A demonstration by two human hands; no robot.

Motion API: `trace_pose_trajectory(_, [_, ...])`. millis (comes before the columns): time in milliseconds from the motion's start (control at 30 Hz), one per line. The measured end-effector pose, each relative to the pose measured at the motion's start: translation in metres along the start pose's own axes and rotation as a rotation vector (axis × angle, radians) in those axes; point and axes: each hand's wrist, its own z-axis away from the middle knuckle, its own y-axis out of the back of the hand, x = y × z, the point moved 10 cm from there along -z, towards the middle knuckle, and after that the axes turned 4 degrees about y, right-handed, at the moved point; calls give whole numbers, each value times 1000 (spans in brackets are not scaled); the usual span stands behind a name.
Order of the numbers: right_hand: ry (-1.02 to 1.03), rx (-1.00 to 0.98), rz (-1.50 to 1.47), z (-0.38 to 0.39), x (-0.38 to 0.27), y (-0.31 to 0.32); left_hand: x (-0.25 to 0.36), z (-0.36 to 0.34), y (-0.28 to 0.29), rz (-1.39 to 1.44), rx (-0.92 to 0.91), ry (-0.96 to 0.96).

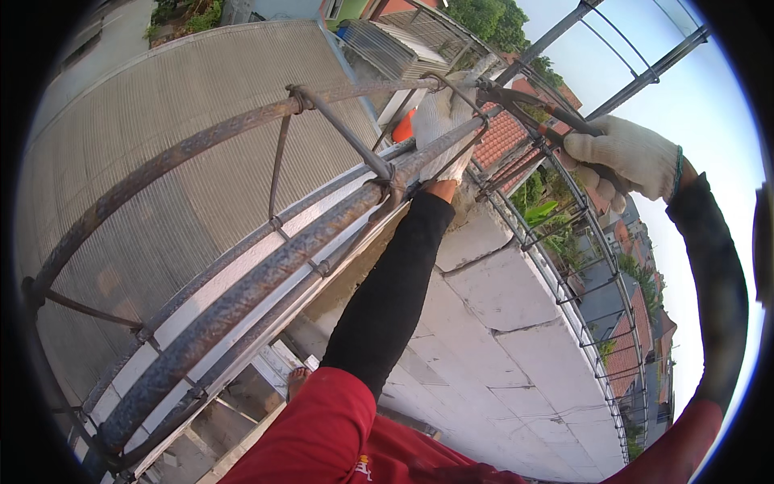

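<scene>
My right hand [633, 157], in a white knit glove, is closed around the handles of dark pincers [556, 113]. The jaws end close to a bar joint at the top of a rusty rebar cage [258, 282]. My left hand [448, 121], gloved too, reaches up behind the cage's bars near those jaws. Bars partly cover it and its fingers are hidden, so its grip does not show. Thin steel stirrups [343, 129] cross between the long ribbed bars, bound at the corners.
A pale block wall [492, 347] drops away below my left arm, with another slim rebar cage [592, 234] along its far edge. Left of the cage spreads a corrugated roof [185, 153]. A bare foot [297, 379] shows below. Steel bars [645, 77] rise at upper right.
</scene>
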Motion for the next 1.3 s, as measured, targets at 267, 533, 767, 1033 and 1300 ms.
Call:
trace_pose_trajectory(267, [173,195,197,14,-34,-13,1,-11,7,-10,18,-25])
trace_pose_trajectory(533, [138,453,785,20,-50,10,-1,-7,1,-15,-9,-9])
trace_pose_trajectory(767, [550,895,1319,47,-69,-13,0,-8,5,-11,-9,-24])
trace_pose_trajectory(1033, [-31,151,318,-4,6,27,3,0,1,-6,-32,-30])
trace_pose_trajectory(1300, [153,335,361,17,-41,-1,3,-13,9,-34,-10,-49])
